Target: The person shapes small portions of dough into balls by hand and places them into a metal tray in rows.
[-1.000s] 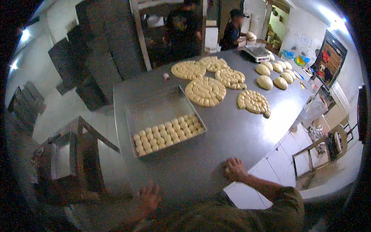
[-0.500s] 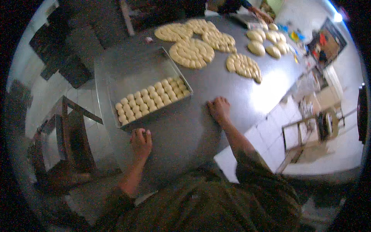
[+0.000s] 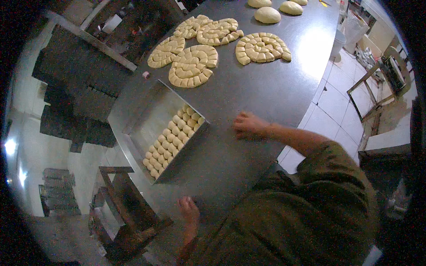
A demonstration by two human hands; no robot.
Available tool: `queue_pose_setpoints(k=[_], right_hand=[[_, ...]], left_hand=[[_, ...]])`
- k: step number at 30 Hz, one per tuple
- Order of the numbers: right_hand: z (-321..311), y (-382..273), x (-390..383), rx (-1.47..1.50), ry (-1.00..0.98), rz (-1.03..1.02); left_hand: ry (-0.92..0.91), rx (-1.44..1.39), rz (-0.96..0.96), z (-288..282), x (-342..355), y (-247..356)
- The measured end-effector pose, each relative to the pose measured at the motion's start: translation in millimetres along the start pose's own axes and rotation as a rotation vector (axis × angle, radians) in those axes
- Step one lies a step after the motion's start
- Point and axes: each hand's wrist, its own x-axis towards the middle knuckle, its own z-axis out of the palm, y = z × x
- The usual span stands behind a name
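Observation:
My right hand [image 3: 249, 126] rests knuckles-up on the metal table, to the right of the baking tray, its fingers curled down. Whatever may lie under those fingers is hidden. Close to the table's near edge, my left hand [image 3: 189, 210] is also bent inward below the tray's near corner, and its palm cannot be seen. The rectangular metal baking tray [image 3: 181, 98] stands slanted on the tabletop. Rows of small round dough balls [image 3: 171, 141] fill its right side, while bare metal shows on its left. Neither hand touches the tray.
Flat spirals of cut dough pieces [image 3: 193, 66] lie beyond the tray, with a separate cut dough spiral [image 3: 262, 48] to their right. Large smooth dough lumps [image 3: 267, 15] sit at the far end. A dark wooden stand [image 3: 126, 199] is left of the metal table [image 3: 284, 88].
My view has turned and shifted, so the tray looks more steeply slanted and the far dough lumps partly leave the picture. Both hands stay low at the table, fingers still bent.

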Motion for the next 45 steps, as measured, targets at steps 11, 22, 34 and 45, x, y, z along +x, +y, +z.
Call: queue_pose_setpoints(k=[11,22,34,45], right_hand=[[16,39,31,-0.234,0.261,-0.190],[-8,34,15,-0.137,0.206,-0.063],[-34,28,-3,-0.224,0.232,0.053],[-21,-137,39,0.284,0.254,0.186]], left_hand=[[-0.008,0.160,-0.127,-12,32,11],[0.168,0.376,0.205,-26,18,0],[0.120,-0.081,-0.247,-9,25,-12],[0.186,0.064,-0.805,-30,96,-100]])
